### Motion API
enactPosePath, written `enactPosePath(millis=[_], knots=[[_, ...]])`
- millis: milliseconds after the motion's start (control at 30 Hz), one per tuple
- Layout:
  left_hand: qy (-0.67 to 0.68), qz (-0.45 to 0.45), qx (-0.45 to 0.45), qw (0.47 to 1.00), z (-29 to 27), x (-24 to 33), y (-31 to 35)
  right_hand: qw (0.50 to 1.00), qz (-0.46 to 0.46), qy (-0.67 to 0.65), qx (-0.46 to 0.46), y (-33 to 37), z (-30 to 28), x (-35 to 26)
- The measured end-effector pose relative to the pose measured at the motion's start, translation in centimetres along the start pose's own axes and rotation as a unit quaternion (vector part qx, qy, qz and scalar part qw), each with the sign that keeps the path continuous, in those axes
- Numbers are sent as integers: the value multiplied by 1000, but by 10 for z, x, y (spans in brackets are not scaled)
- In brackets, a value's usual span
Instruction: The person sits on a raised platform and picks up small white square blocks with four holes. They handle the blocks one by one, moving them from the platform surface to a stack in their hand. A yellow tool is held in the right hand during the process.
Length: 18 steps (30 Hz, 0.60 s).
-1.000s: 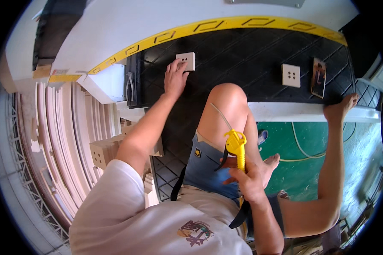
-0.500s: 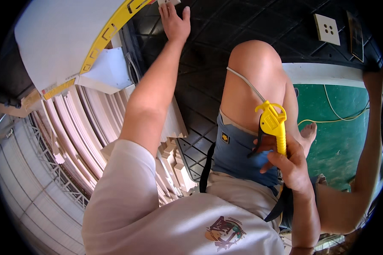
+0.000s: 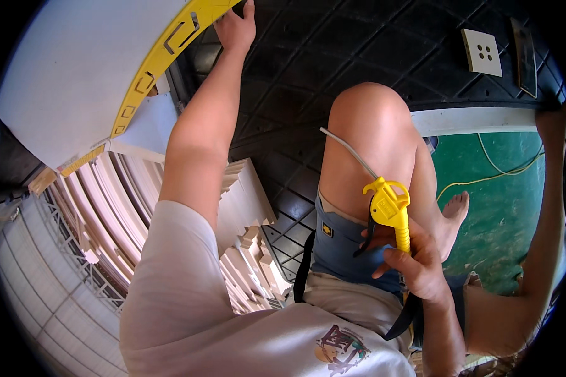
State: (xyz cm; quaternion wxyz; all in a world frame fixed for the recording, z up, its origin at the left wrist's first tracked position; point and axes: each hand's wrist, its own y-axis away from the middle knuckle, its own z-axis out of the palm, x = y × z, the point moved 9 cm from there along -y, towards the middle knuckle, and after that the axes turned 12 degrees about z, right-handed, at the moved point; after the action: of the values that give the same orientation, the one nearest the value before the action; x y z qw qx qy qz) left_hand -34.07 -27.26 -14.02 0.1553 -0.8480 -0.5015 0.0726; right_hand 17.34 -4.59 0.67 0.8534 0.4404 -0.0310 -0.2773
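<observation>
Wrapped in my right hand (image 3: 424,267) is a yellow air blow gun (image 3: 388,208) with a black trigger and a thin grey nozzle tube. It is held upright in front of my shorts, and the nozzle slants up and left across my raised knee (image 3: 371,113). At the top edge, my left hand (image 3: 236,30) reaches out over the black grooved surface (image 3: 295,56). Its thumb stands apart; the other fingers pass partly out of sight at the slotted yellow edge strip (image 3: 151,69) of a large white panel (image 3: 75,69). Whatever they touch is hidden.
A cream square plate (image 3: 482,53) with several holes and a dark rectangular piece (image 3: 524,58) lie at the upper right. Pale board strips (image 3: 110,207) are stacked at the left. A yellow hose (image 3: 478,181) crosses the green floor (image 3: 484,232).
My left hand has moved up and left in the picture; the small white piece under its fingers is out of sight now. The blow gun sits slightly lower and further left, still held.
</observation>
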Motion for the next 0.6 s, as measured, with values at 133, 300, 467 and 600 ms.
enactPosePath(millis=[133,300,467,600], knots=[[48,38,25,998,-6,19,4,1000,0,6,8,-1,1,-1],[55,39,18,998,-9,16,2,1000,-4,15,10,-1,4,-2],[52,42,22,998,-17,40,0,1000,-5,-16,2,-2,8,5],[46,68,66,994,-34,56,-4,999,-25,-17,-13,-6,1,12]])
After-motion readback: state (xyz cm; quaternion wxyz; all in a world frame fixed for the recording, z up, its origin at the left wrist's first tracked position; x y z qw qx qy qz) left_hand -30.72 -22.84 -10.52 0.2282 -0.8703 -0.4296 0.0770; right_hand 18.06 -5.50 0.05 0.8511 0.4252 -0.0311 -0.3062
